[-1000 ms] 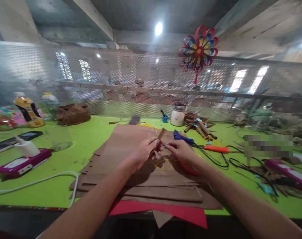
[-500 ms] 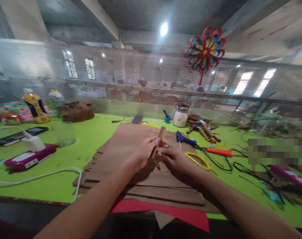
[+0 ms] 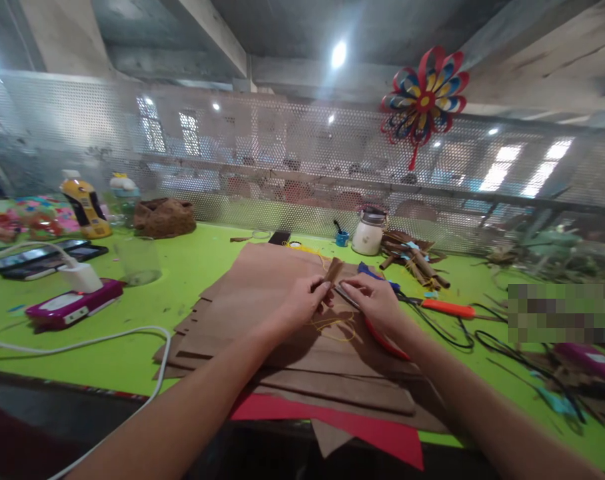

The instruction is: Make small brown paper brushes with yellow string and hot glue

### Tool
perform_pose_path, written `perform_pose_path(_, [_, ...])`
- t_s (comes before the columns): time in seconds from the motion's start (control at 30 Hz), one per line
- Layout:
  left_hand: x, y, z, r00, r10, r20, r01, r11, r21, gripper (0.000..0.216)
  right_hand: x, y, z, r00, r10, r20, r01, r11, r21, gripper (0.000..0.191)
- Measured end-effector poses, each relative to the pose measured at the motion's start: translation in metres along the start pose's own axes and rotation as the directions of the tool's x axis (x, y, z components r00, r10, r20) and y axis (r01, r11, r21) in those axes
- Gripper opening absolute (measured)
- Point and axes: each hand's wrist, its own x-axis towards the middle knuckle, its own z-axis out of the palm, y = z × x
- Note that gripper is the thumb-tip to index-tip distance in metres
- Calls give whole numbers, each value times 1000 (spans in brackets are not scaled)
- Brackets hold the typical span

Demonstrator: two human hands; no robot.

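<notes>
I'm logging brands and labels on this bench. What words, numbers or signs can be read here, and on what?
None can be read.
Yellow bottle: label too blurred.
White jar: no legible print.
Pink case: white face too small to tell.
Pixelated patch at right: hidden.
Brown paper under the hands: plain.

Matt brown paper under my fingers

The rolled strip point(image 3: 332, 272) I pinch is dull, slightly rough brown paper, like the sheets point(image 3: 262, 293) stacked on the smooth, faintly shiny green tabletop point(image 3: 192, 267) — a matt red sheet point(image 3: 362, 427) at its near edge, thin yellow thread point(image 3: 332, 327) on top, perforated metal mesh point(image 3: 262, 153) along the far edge.
</notes>
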Motion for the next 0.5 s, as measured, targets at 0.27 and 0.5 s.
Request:
perform_pose_path(0.27, [3, -8, 1, 992, 65, 109, -82, 983, 163, 30, -3, -15, 1, 973, 162, 167, -197, 954, 225, 37])
perform_pose_path(0.5, [-3, 0, -2, 980, 105, 171, -129, 982, 137, 29, -3, -10, 3, 974, 181, 133, -205, 959, 197, 29])
